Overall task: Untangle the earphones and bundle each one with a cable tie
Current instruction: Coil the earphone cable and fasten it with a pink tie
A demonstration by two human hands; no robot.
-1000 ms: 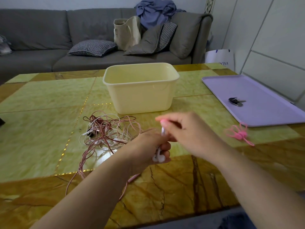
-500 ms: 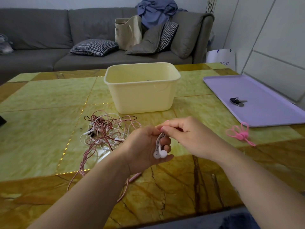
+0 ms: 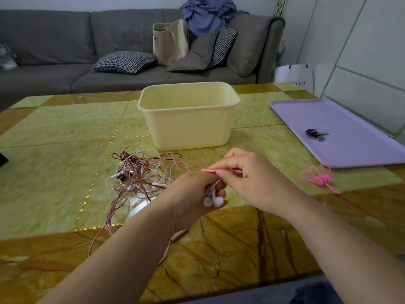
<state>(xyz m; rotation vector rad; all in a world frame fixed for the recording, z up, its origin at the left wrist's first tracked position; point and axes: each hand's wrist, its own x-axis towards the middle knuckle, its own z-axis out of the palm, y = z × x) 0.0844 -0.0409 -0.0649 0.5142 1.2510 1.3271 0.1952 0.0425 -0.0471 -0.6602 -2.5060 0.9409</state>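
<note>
Whereas half a second ago the pink tie was all but hidden between the two hands, it now shows as a straight strip, drawn out level across the top of the left hand (image 3: pixel 192 194). That hand has its fingers curled round a gathered set of white earphones (image 3: pixel 213 201), the two buds poking out below its fingertips, and it holds them just above the desk (image 3: pixel 54 172), in much the same place as before. The right hand (image 3: pixel 252 181) has dropped from its raised position a second ago and sits close against the left, thumb and forefinger pinching the cable tie (image 3: pixel 215 170) while the other fingers are loosely bent.

By my reading, the tie has been brought round the coil and is being pulled taut, so this first bundle is near to being fastened; whether the tie's end has passed through its loop is hidden by the fingers.

Most of the job remains. A tangle of pink, white and dark red cables (image 3: pixel 140 172) lies on the desk to the left of the hands, in front of the yellow tub (image 3: pixel 188 121). Spare pink ties (image 3: pixel 320 178) wait to the right, just beside the near edge of the purple tray (image 3: pixel 361 150).
</note>
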